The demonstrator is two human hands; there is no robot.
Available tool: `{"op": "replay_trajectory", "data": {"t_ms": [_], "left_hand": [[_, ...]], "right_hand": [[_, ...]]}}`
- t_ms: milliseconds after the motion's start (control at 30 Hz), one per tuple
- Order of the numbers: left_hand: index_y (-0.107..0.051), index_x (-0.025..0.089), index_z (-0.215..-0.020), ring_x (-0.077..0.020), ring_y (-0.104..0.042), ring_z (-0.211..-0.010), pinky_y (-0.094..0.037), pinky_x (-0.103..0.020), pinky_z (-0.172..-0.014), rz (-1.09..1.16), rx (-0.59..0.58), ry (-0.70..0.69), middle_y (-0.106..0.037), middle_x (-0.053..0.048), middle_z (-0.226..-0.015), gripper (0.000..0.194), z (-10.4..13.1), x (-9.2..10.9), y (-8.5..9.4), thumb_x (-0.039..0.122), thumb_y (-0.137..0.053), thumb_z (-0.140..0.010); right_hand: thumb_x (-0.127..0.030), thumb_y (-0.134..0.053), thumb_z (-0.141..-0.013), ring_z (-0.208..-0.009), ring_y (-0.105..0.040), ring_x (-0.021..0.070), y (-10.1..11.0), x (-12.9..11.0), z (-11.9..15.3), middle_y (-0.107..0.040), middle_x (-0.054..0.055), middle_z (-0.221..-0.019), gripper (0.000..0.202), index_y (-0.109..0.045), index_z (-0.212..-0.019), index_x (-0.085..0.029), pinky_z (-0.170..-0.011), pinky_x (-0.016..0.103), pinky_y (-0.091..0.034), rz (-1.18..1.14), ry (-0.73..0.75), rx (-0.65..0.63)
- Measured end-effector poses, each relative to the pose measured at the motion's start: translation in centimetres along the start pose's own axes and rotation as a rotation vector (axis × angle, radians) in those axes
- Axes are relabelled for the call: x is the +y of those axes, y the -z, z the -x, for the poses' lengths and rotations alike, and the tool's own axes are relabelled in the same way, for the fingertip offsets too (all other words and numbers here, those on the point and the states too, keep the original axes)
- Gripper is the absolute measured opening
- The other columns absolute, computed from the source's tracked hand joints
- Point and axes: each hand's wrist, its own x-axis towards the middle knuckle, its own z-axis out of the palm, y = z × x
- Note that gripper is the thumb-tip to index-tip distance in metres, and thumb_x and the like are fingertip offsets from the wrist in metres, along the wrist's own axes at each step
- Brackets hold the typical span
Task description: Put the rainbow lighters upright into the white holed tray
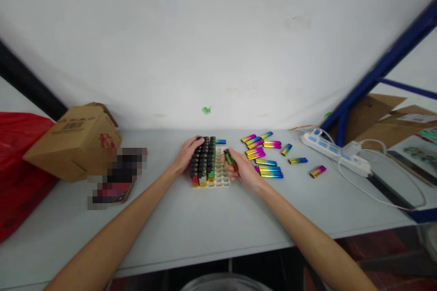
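Observation:
A cream tray (221, 185) with rows of round-edged slots lies on the table in front of me. Black-topped lighters (203, 163) with red, yellow and green bodies stand upright in its left rows, while slots on the right show bare. My left hand (190, 152) grips the tray's left side, a finger lying over the lighter tops at the back; its other fingers are partly hidden. Over the tray's right edge, my right hand (241, 167) is closed round a green lighter (230, 160), tilted, its black top facing up and left.
Shiny metallic lighter sleeves (269, 170) in pink, yellow and blue lie scattered on the right; a blue one (221, 142) lies behind the tray. Further right is a white power strip (336, 152) with cables. A cardboard box (77, 141), a red bag (20, 173) and a blurred dark item (118, 177) are left.

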Motion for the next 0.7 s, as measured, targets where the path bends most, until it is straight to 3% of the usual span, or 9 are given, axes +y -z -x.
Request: {"op": "replay_trajectory", "data": {"t_ms": [100, 233, 433, 533, 700], "left_hand": [[-0.064, 0.020, -0.088, -0.0194, -0.059, -0.082, -0.046, -0.028, -0.076, 0.004, 0.006, -0.008, -0.065, 0.001, -0.083, 0.035, -0.1, 0.0, 0.0, 0.054, -0.067, -0.080], [-0.065, 0.019, -0.091, -0.0195, -0.059, -0.085, -0.046, -0.028, -0.077, 0.028, -0.004, -0.015, -0.065, 0.000, -0.084, 0.034, -0.2, -0.4, 0.1, 0.052, -0.066, -0.082], [-0.064, 0.020, -0.089, -0.0188, -0.058, -0.083, -0.045, -0.027, -0.076, 0.020, 0.002, -0.011, -0.064, 0.001, -0.084, 0.033, -0.3, -0.5, 0.1, 0.052, -0.067, -0.081], [-0.063, 0.020, -0.087, -0.0194, -0.058, -0.082, -0.045, -0.028, -0.075, 0.021, 0.006, 0.003, -0.064, 0.001, -0.083, 0.034, -0.1, -0.1, -0.1, 0.053, -0.067, -0.080], [-0.063, 0.020, -0.086, -0.0194, -0.059, -0.081, -0.045, -0.028, -0.076, 0.025, 0.015, 0.005, -0.065, 0.001, -0.083, 0.034, 0.0, 0.0, -0.1, 0.053, -0.068, -0.079]], "right_hand": [[-0.075, -0.056, -0.085, -0.046, -0.018, 0.0077, 0.0, 0.1, 0.1, -0.029, -0.010, -0.058, 0.053, -0.050, -0.084, -0.023, -0.043, 0.022, -0.017, 0.041, 0.000, 0.040], [-0.072, -0.054, -0.087, -0.050, -0.026, 0.0093, 0.0, 0.4, 0.0, -0.031, -0.007, -0.057, 0.056, -0.041, -0.065, -0.022, -0.047, 0.025, -0.021, 0.341, 0.165, 0.171], [-0.046, -0.051, -0.091, -0.058, -0.033, 0.0107, 0.0, 0.9, 0.5, -0.031, -0.004, -0.058, 0.043, -0.041, -0.059, -0.020, -0.055, 0.026, -0.022, 0.807, 0.353, 0.325], [-0.038, -0.050, -0.089, -0.059, -0.035, 0.0108, -0.1, 0.8, 0.8, -0.035, -0.004, -0.059, 0.034, -0.044, -0.061, -0.019, -0.057, 0.026, -0.023, 0.870, 0.362, 0.322], [-0.039, -0.051, -0.089, -0.058, -0.035, 0.0110, -0.5, 0.6, 1.1, -0.036, -0.004, -0.058, 0.034, -0.045, -0.062, -0.019, -0.056, 0.026, -0.024, 0.864, 0.360, 0.303]]}}
